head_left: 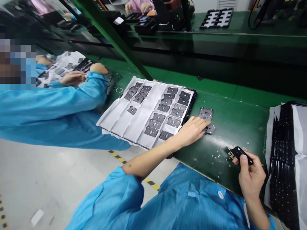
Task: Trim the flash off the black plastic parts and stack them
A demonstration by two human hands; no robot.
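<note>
My left hand lies stretched out on the green bench, fingertips resting on a small dark metal plate. A second, similar plate lies just beyond it. My right hand is closed round a small black part, held just above the bench near some pale crumbs. To the left of my left hand sits a black tray lined with white paper, carrying several of the same dark plates in rows.
A co-worker in a blue coat works at the left over another paper-lined tray. A black tray stack with white paper stands at the right. Beyond, a green post, more black trays and another person's hands.
</note>
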